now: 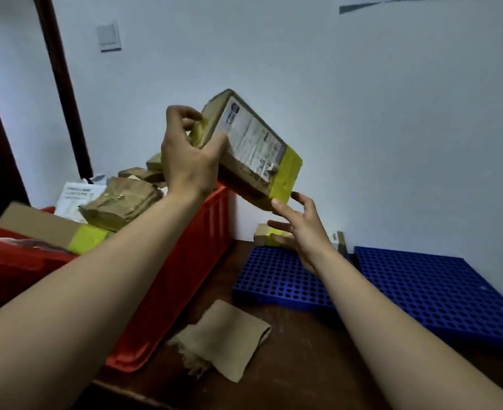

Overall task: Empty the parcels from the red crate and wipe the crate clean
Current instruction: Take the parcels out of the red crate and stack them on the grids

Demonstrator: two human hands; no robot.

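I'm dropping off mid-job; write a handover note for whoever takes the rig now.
Left hand grips the labelled cardboard parcel, held up beside the red crate.
Right hand open, fingertips at its yellow-taped lower end.
Done: one small parcel lies on the blue perforated panel.
Left: several parcels remain in the crate; wiping not begun, beige cloth lies beside the crate.

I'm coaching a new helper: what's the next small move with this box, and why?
Probably lower the parcel onto the blue pallet: the left hand grips its top, the right hand touches its lower end, and another parcel lies at its far edge.
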